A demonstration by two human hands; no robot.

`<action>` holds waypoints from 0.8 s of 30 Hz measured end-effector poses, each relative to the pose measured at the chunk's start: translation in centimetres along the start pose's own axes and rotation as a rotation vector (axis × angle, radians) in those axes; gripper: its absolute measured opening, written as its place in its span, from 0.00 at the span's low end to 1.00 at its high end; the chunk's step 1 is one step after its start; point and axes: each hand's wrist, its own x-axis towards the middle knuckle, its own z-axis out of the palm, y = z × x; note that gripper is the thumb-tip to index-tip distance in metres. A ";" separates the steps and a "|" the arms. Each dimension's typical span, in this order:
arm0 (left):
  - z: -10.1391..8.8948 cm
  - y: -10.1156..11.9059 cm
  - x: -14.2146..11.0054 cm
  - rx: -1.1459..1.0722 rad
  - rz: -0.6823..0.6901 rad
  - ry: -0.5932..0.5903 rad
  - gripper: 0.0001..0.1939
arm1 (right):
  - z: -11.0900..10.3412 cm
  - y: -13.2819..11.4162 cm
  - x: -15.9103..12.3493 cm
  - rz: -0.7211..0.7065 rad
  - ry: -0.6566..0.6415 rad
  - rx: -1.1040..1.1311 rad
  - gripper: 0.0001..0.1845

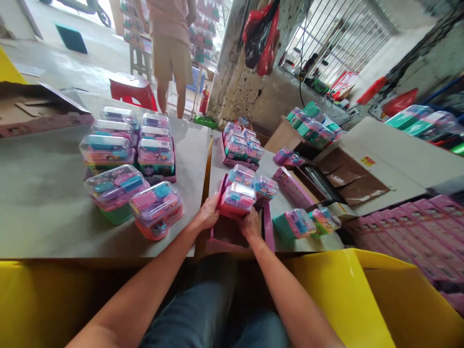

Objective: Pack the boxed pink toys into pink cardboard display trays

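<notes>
A clear-lidded pink plastic case (237, 197) with blue and pink pieces inside is gripped from both sides, my left hand (208, 212) at its left and my right hand (251, 224) at its lower right. It is held over a pink cardboard tray (268, 227) on the table. Behind it, a similar case (240, 175) stands at the tray's far end, with another case (266, 187) to its right. The front part of the tray shows bare cardboard. My fingertips are partly hidden by the held case.
Filled trays of cases stand at the left (155, 154) and farther back (237, 147). Loose cases (157, 208) lie left, others (294, 224) right. Yellow boxes (337, 290) flank my legs. Pink cartons (409, 237) are stacked right. A person (170, 43) stands beyond a red stool (132, 91).
</notes>
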 end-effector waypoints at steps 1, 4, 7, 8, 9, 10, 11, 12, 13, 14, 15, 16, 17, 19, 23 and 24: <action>0.1 0.1 -0.1 0.027 -0.011 0.001 0.41 | 0.1 -0.2 -0.2 0.014 -0.021 -0.049 0.31; 0.2 1.6 -0.7 0.168 -0.052 0.019 0.39 | 0.0 -0.7 -0.6 0.061 -0.079 -0.152 0.31; -1.6 4.4 -2.6 0.415 0.081 0.059 0.36 | -0.6 -1.4 -0.7 0.092 -0.128 -0.225 0.32; -2.9 5.5 -3.4 0.515 0.135 0.104 0.35 | -0.8 -1.6 -0.8 0.097 -0.144 -0.241 0.32; -4.5 6.6 -4.2 0.609 0.170 0.171 0.32 | -1.1 -1.9 -0.8 0.099 -0.161 -0.251 0.33; -6.3 7.6 -5.0 0.692 0.175 0.249 0.30 | -1.4 -2.1 -0.9 0.106 -0.178 -0.257 0.34; -8.3 8.6 -5.6 0.762 0.151 0.326 0.28 | -1.7 -2.3 -0.9 0.119 -0.197 -0.256 0.35; -10.3 9.4 -6.0 0.821 0.109 0.380 0.27 | -2.0 -2.3 -0.9 0.136 -0.215 -0.248 0.35; -12.2 10.1 -6.2 0.868 0.059 0.403 0.27 | -2.2 -2.3 -0.9 0.153 -0.232 -0.235 0.36; -14.0 10.6 -6.2 0.901 0.011 0.391 0.27 | -2.4 -2.3 -0.9 0.168 -0.245 -0.216 0.38; -15.6 11.0 -6.1 0.918 -0.025 0.354 0.26 | -2.5 -2.1 -0.9 0.185 -0.256 -0.192 0.39; -17.0 11.2 -5.9 0.920 -0.044 0.315 0.24 | -2.7 -1.8 -1.0 0.199 -0.264 -0.164 0.40; -18.2 11.3 -5.8 0.911 -0.044 0.290 0.23 | -2.9 -1.5 -1.2 0.210 -0.271 -0.131 0.42; -20.3 11.0 -6.0 0.882 -0.010 0.314 0.21 | -3.4 -0.7 -1.8 0.220 -0.267 -0.050 0.44; -23.5 9.2 -8.9 0.874 -0.033 0.385 0.26 | -4.6 1.2 -4.4 0.133 -0.104 0.192 0.38; -24.1 8.6 -9.9 0.878 -0.076 0.362 0.28 | -4.7 1.6 -5.1 0.100 -0.042 0.255 0.35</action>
